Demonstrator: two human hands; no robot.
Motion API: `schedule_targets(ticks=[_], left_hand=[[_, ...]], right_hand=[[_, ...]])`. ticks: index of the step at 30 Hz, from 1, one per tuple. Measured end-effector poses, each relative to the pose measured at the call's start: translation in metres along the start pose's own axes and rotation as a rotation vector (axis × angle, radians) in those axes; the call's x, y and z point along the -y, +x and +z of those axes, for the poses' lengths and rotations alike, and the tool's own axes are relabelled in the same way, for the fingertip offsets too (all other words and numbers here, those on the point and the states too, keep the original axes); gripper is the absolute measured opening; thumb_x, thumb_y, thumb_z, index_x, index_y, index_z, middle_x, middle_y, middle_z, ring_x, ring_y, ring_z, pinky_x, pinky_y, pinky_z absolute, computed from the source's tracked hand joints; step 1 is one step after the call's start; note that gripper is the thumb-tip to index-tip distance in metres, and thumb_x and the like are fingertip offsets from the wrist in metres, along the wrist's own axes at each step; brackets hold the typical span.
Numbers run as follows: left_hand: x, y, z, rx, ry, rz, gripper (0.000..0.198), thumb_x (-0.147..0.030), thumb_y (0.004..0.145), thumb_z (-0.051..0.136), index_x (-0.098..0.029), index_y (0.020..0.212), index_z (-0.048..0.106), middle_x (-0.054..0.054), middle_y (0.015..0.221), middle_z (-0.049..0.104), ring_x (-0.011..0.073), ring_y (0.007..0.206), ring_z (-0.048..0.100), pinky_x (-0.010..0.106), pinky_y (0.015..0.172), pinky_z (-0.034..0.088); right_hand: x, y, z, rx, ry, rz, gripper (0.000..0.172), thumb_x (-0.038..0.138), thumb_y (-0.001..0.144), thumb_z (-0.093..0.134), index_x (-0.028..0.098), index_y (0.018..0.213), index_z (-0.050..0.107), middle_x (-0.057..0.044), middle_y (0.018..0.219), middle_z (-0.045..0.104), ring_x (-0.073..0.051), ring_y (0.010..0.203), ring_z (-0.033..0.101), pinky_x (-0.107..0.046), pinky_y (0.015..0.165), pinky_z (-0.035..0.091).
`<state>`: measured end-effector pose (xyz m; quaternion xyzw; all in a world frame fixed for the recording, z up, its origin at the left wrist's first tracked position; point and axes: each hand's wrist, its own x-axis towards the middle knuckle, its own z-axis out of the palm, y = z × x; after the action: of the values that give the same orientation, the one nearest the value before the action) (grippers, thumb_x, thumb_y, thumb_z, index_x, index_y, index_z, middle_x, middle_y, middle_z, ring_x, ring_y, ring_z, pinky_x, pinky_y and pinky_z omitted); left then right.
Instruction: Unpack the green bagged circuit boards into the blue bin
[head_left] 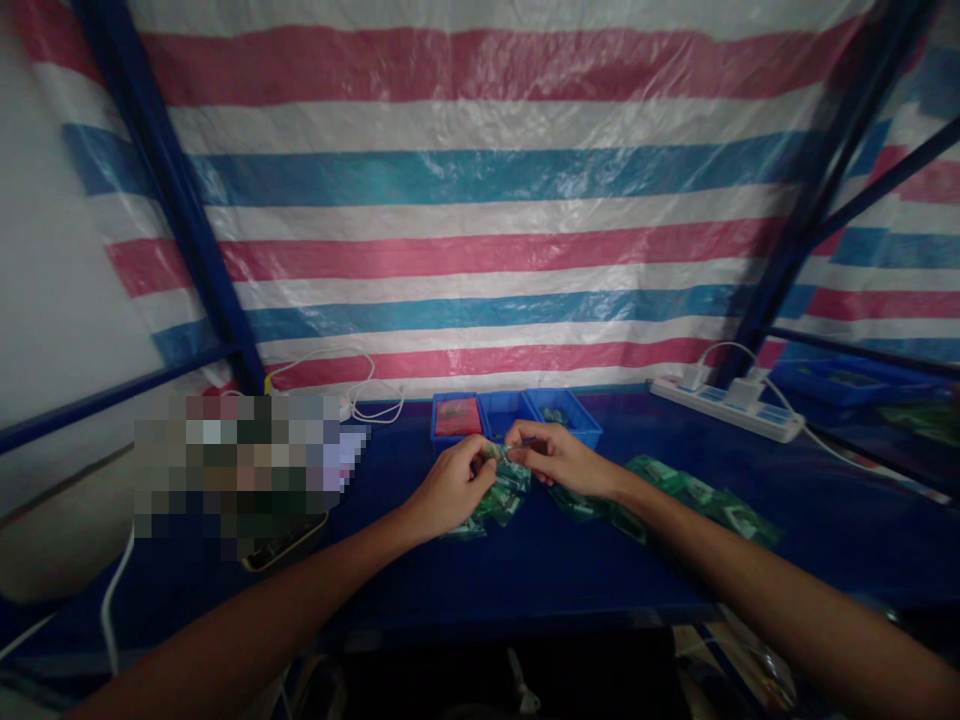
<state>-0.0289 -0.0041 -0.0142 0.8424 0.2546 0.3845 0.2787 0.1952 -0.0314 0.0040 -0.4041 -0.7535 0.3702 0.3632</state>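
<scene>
"What are the two hands holding?"

"The left hand [450, 490] and the right hand [561, 458] share one small green packet [499, 457]. It's up between them, just above the tabletop [435, 590]."

"Are the fingers squeezed on it?"

"Yes, both hands pinch it with thumb and fingers. The packet looks thin and floppy, so I think two pinches keep it from flapping about. It's a bit blurry, so I can't tell what's inside."

"Why is there a pile of green packets [504, 505] right below?"

"Maybe so they're easy to reach. More green packets [697, 492] lie in a long row by the right arm, maybe spread out so they don't get mixed up."

"And the blue bins [508, 406]?"

"They sit side by side behind the hands. I guess they keep small things apart. One has something red [457, 416] in it, and another has little bits [553, 414]."

"What about the white power strip [726, 406]?"

"It's off to the right, near the back, probably to keep its cords away from the hands."
</scene>
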Motion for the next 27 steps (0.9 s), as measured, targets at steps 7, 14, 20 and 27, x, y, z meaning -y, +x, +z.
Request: schedule_targets(ticks=[7, 14, 20, 27], left_hand=[[0.0021, -0.0009, -0.0001, 0.017, 0.026, -0.009, 0.005, -0.021, 0.091, 0.062, -0.019, 0.091, 0.058, -0.002, 0.080, 0.059, 0.0149, 0.073, 0.055, 0.027, 0.067, 0.041], [0.0043, -0.0010, 0.0008, 0.020, 0.042, 0.001, 0.011, -0.025, 0.096, 0.061, -0.019, 0.087, 0.056, -0.003, 0.077, 0.056, 0.0142, 0.071, 0.053, 0.026, 0.065, 0.039], [-0.0006, -0.0001, 0.0002, -0.025, 0.025, 0.018, 0.013, -0.025, 0.099, 0.057, -0.019, 0.088, 0.056, -0.001, 0.081, 0.058, 0.0155, 0.075, 0.055, 0.027, 0.067, 0.041], [0.0042, 0.0005, 0.0015, -0.027, 0.014, 0.018, 0.008, -0.019, 0.093, 0.056, -0.020, 0.085, 0.053, -0.002, 0.079, 0.056, 0.0147, 0.074, 0.054, 0.026, 0.066, 0.039]], right_hand=[[0.0009, -0.0001, 0.0005, -0.007, 0.001, -0.003, 0.034, 0.053, 0.098, 0.064, 0.019, 0.097, 0.062, 0.006, 0.067, 0.049, -0.008, 0.051, 0.045, -0.020, 0.046, 0.037], [0.0004, 0.0006, 0.0000, 0.008, 0.000, 0.003, 0.034, 0.053, 0.099, 0.063, 0.019, 0.097, 0.060, 0.007, 0.066, 0.049, -0.008, 0.050, 0.045, -0.020, 0.046, 0.037], [0.0017, 0.0003, -0.0007, -0.005, 0.015, 0.026, 0.035, 0.054, 0.098, 0.063, 0.019, 0.094, 0.059, 0.008, 0.062, 0.047, -0.009, 0.048, 0.044, -0.021, 0.045, 0.038], [0.0013, 0.0003, 0.0010, 0.025, 0.016, 0.013, 0.033, 0.052, 0.099, 0.063, 0.020, 0.093, 0.060, 0.007, 0.064, 0.048, -0.008, 0.050, 0.045, -0.020, 0.046, 0.037]])
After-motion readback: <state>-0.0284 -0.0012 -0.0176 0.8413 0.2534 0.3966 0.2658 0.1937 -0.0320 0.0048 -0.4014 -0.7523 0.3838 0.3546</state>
